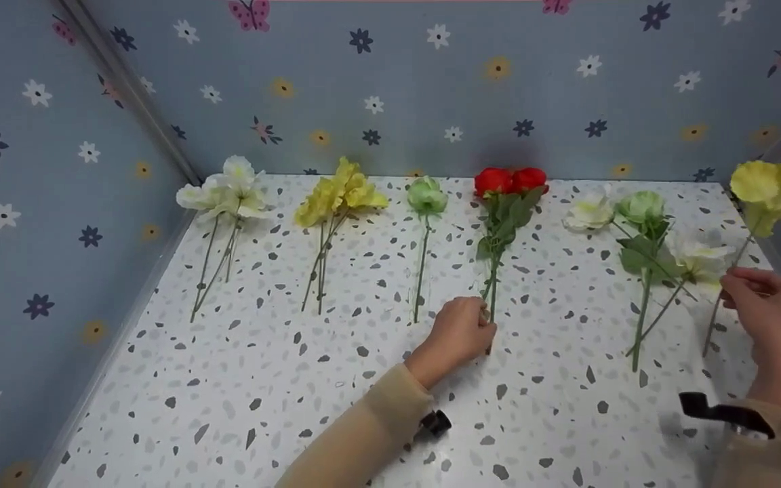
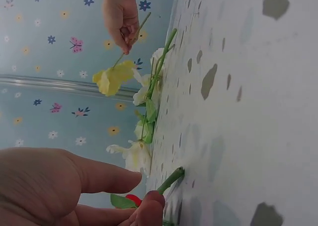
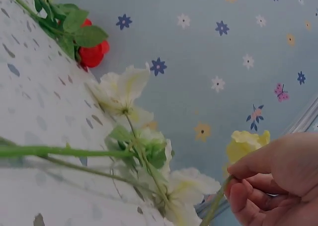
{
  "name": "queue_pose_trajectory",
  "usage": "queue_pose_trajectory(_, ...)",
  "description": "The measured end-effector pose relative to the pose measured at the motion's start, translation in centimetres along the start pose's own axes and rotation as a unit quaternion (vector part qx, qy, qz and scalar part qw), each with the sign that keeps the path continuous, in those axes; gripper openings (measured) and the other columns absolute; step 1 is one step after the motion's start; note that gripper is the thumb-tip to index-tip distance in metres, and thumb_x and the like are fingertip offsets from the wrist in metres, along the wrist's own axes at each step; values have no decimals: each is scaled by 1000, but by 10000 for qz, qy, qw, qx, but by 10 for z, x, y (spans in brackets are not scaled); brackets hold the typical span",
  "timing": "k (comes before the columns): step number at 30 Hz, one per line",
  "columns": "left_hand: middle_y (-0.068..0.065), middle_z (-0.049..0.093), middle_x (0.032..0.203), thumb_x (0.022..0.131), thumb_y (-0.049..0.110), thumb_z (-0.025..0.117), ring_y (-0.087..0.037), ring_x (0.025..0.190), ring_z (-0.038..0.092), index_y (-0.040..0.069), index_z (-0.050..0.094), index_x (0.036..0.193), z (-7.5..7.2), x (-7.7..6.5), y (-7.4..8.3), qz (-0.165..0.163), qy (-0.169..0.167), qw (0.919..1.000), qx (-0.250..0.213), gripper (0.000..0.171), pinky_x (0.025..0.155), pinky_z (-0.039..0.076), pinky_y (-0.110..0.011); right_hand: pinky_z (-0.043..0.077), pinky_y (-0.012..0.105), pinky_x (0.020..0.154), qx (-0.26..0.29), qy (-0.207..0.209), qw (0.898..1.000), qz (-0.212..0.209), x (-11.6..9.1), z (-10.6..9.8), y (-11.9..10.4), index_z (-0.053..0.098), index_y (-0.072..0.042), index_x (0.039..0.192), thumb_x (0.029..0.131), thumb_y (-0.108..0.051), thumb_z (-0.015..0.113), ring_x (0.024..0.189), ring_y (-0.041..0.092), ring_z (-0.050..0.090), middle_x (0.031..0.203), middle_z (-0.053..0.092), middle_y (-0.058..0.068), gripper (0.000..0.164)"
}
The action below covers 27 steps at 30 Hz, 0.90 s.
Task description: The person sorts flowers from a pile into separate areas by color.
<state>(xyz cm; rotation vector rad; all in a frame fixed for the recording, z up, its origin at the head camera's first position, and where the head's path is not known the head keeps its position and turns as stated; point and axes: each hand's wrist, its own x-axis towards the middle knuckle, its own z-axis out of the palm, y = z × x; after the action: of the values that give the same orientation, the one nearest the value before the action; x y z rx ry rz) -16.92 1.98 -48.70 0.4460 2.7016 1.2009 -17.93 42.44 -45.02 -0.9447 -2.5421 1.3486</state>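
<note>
Right grip (image 1: 773, 315) pinching yellow flower (image 1: 765, 193), left grip (image 1: 457, 332) at red roses (image 1: 503, 215), hold unclear, white flowers (image 1: 695, 261) and green flower (image 1: 643, 207) between

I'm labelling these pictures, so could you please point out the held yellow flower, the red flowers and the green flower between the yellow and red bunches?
Held yellow flower (image 1: 763, 192), head view: on its petals.
Red flowers (image 1: 495, 183), head view: on one bloom's petals.
Green flower (image 1: 426, 197), head view: on its bloom.

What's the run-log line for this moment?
Left hand: at red rose stems, grip unclear | Right hand: pinches yellow flower, held above table | Nearby: two white flowers, one green flower, lying
</note>
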Motion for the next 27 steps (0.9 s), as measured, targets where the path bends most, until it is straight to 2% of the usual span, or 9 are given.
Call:
queue_pose_trajectory(1, 4, 54, 63, 90, 6, 64, -12, 64, 52, -1, 68, 87, -2, 0, 0, -15, 19, 10000, -27, 9, 67, 47, -26, 50, 15, 69, 202, -13, 9997, -135, -2, 4, -5, 60, -26, 119, 100, -37, 59, 82, 2, 57, 99, 56, -12, 22)
queue_pose_trajectory(3, 1, 65, 77, 92, 9, 62, -13, 72, 59, -3, 71, 107, -8, -1, 1, -29, 53, 9999, -141, 21, 77, 52, -29, 51, 13, 70, 665, -127, 9968, -429, -8, 12, -14, 63, -21, 122, 99, -34, 64, 84, 4, 59, 100, 59, -11, 27)
queue_pose_trajectory(5, -2, 71, 93, 94, 12, 62, -13, 82, 66, -1, 69, 120, -14, -3, 2, -58, 92, 9995, -310, 30, 84, 54, -31, 52, 13, 70, 1378, -410, 9873, -683, -15, 19, -23, 65, -15, 123, 96, -30, 69, 84, 6, 61, 101, 61, -8, 31)
queue_pose_trajectory(10, -1, 71, 99, 98, 16, 61, -11, 86, 69, 4, 69, 119, -28, -6, 6, -84, 251, 9955, -906, 25, 76, 55, -27, 56, 18, 71, 3036, -1236, 9386, -1076, -32, 38, -40, 67, -2, 120, 89, -18, 78, 85, 13, 64, 104, 67, 2, 37)
queue_pose_trajectory(13, 2, 71, 96, 98, 16, 60, -9, 87, 68, 8, 71, 116, -34, -7, 9, -68, 448, 9920, -1174, 22, 75, 55, -27, 56, 20, 72, 3172, -1524, 9270, -1298, -42, 54, -49, 65, 1, 121, 90, -16, 77, 87, 14, 65, 106, 68, 2, 38)
queue_pose_trajectory(17, 6, 70, 95, 98, 17, 59, -7, 88, 68, 14, 72, 114, -39, -9, 11, 20, 682, 9867, -1476, 21, 76, 55, -26, 56, 20, 74, 3144, -1814, 9208, -1428, -55, 72, -60, 63, 1, 123, 91, -19, 76, 88, 14, 65, 106, 68, 4, 39)
queue_pose_trajectory(20, 7, 70, 95, 98, 18, 59, -5, 88, 68, 15, 72, 114, -40, -10, 11, 177, 770, 9820, -1718, 21, 78, 55, -26, 57, 21, 76, 3336, -2072, 9072, -1509, -65, 84, -67, 62, 3, 123, 92, -17, 75, 89, 16, 65, 106, 66, 7, 39)
queue_pose_trajectory(23, 8, 71, 96, 99, 19, 59, -5, 88, 69, 16, 72, 115, -40, -12, 12, 272, 712, 9793, -1876, 21, 79, 56, -26, 57, 22, 77, 3517, -2362, 8901, -1678, -76, 95, -72, 62, 4, 123, 94, -15, 72, 89, 17, 65, 106, 64, 9, 36)
queue_pose_trajectory(27, 10, 71, 98, 100, 24, 59, -4, 87, 68, 18, 72, 118, -40, -17, 16, 258, 423, 9807, -1893, 23, 78, 55, -26, 58, 24, 79, 3470, -2594, 8798, -1955, -90, 109, -78, 61, 6, 124, 96, -14, 69, 90, 17, 65, 108, 65, 9, 35)
